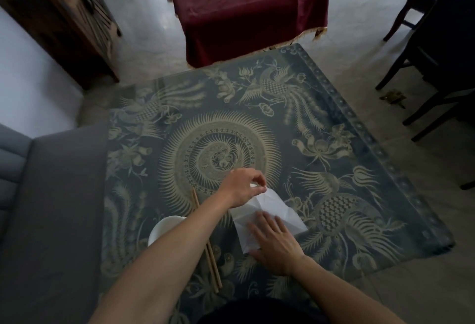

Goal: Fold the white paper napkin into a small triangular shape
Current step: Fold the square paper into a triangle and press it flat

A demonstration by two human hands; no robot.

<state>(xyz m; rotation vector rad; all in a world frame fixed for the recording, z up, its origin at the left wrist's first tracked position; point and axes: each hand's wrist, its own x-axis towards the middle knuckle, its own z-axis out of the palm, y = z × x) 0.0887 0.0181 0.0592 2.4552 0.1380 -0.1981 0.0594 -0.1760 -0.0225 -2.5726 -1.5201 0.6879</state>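
The left hand [243, 187] pinches the far corner of the crumpled white paper napkin [267, 210] between thumb and fingertips, lifting it slightly. The right hand [276, 244] lies flat and spread on the napkin's near portion, pinning it to the blue-and-cream patterned counter [334, 143]. No triangle is formed: the sheet shows only creases, so the folding appears barely begun. A white bowl [164, 228] and wooden chopsticks [205, 241] lie just beside.

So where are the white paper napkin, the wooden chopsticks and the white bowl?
white paper napkin [267, 206]: head view, creased middle.
wooden chopsticks [212, 259]: head view, shafts near the bowl.
white bowl [164, 226]: head view, visible rim.
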